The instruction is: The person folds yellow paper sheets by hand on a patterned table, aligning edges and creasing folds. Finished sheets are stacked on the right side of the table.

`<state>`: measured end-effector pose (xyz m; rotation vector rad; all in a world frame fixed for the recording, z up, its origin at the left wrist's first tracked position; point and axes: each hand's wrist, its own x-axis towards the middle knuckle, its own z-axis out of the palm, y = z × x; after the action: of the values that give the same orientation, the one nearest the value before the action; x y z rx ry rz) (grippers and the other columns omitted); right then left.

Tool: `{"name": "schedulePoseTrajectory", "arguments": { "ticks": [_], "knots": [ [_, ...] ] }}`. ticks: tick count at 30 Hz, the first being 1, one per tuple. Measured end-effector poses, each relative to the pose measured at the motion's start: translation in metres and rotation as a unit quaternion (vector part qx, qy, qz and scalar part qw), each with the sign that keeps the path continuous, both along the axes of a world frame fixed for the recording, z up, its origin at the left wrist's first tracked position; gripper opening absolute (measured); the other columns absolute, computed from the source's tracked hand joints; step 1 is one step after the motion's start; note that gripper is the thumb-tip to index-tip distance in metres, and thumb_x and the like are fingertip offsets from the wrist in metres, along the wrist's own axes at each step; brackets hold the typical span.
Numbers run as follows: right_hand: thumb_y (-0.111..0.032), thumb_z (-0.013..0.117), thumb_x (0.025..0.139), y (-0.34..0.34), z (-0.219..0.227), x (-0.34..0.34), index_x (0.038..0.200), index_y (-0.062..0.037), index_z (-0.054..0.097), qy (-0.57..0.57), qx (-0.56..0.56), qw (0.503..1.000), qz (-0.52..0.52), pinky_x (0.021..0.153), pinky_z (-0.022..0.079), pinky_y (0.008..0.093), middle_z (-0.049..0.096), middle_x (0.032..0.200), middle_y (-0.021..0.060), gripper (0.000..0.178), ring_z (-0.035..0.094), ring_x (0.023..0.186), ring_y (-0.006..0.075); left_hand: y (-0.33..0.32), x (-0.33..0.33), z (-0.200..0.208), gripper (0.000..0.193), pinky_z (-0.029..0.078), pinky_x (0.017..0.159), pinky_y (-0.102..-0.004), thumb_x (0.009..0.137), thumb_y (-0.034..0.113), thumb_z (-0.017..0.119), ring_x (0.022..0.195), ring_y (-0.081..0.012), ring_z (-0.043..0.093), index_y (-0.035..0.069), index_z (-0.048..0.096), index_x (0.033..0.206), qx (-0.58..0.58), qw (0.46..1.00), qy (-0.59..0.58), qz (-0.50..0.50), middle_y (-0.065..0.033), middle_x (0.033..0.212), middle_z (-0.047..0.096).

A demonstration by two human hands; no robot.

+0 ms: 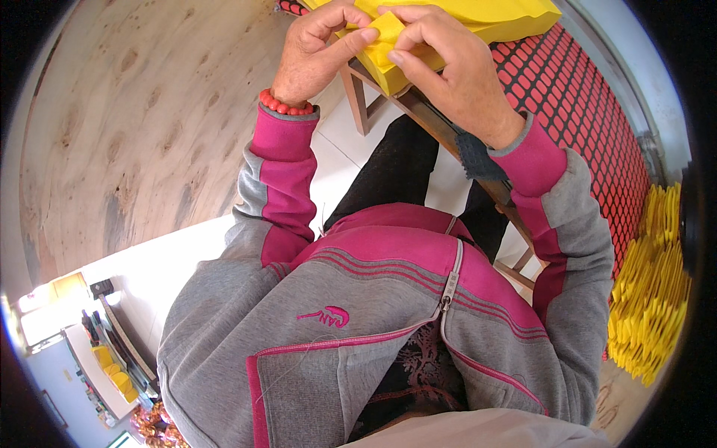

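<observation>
At the top of the head view, my left hand (317, 52) pinches the edge of a piece of yellow fabric (388, 36) between thumb and forefinger. My right hand (459, 78) is closed on the same piece just beside it, thumb tip against the cloth. The two hands are close together, and a folded corner stands up between them. More yellow fabric (515, 16) spreads behind the fingers, lying over a wooden frame. Its far side runs out of the picture. A red bead bracelet circles my left wrist.
Wooden stand (441, 127) below the fabric, with a dark cloth (478, 155) hanging on it. Red and black patterned surface (567, 97) to the right. Stacked yellow pieces (648, 299) at the far right. Wood-grain board (142, 112) to the left.
</observation>
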<state>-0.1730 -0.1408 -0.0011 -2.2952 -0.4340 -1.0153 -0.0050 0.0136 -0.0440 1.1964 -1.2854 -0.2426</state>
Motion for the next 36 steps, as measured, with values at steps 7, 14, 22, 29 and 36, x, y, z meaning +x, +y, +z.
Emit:
{"name": "schedulePoseTrajectory", "arguments": {
  "ticks": [7,14,22,29,36],
  "knots": [
    [-0.007,0.072,0.087,0.000,-0.001,0.002,0.092,-0.0019,0.061,0.000,0.023,1.000,-0.002,0.085,0.053,0.0392,0.067,0.114,0.0233,0.013,0.067,0.099,0.0378,0.006,0.001,0.005,0.007,0.041,0.071,-0.0238,0.096,0.008,0.064,0.080,-0.0077,0.050,0.004,0.062,0.091,0.032,0.999,-0.027,0.023,0.0024,0.086,0.056],
    [-0.007,0.072,0.087,0.000,0.000,0.002,0.091,-0.0022,0.061,0.005,0.030,1.000,-0.001,0.087,0.053,0.0381,0.067,0.115,0.0225,0.013,0.068,0.100,0.0364,0.007,0.007,0.004,0.006,0.042,0.078,-0.0266,0.093,0.008,0.064,0.085,-0.0113,0.053,0.002,0.062,0.094,0.030,0.999,-0.042,0.010,-0.0011,0.091,0.060],
    [-0.006,0.073,0.086,-0.001,-0.001,0.002,0.091,-0.0020,0.061,0.009,0.045,0.999,0.008,0.086,0.053,0.0371,0.068,0.114,0.0226,0.013,0.068,0.100,0.0353,0.004,0.009,0.001,0.010,0.043,0.086,-0.0299,0.089,0.007,0.065,0.094,-0.0154,0.056,0.002,0.062,0.098,-0.017,0.997,-0.078,-0.007,-0.0048,0.098,0.062],
    [-0.006,0.073,0.087,-0.002,-0.002,0.002,0.092,-0.0016,0.061,0.002,0.044,0.999,0.011,0.085,0.053,0.0371,0.068,0.113,0.0225,0.014,0.068,0.099,0.0351,0.004,0.007,0.006,0.010,0.044,0.089,-0.0303,0.090,-0.001,0.066,0.097,-0.0155,0.058,0.002,0.063,0.099,0.007,0.990,-0.139,0.008,-0.0053,0.100,0.064],
    [-0.007,0.074,0.089,0.003,0.008,-0.004,0.098,-0.0010,0.064,0.071,0.232,0.970,0.021,0.079,0.054,0.0326,0.069,0.104,0.0170,0.016,0.068,0.093,0.0250,0.003,0.011,-0.001,0.016,0.047,0.093,-0.0270,0.094,-0.003,0.068,0.105,-0.0127,0.062,0.001,0.067,0.110,0.002,0.995,-0.094,0.017,-0.0021,0.113,0.065]
  ]
}}
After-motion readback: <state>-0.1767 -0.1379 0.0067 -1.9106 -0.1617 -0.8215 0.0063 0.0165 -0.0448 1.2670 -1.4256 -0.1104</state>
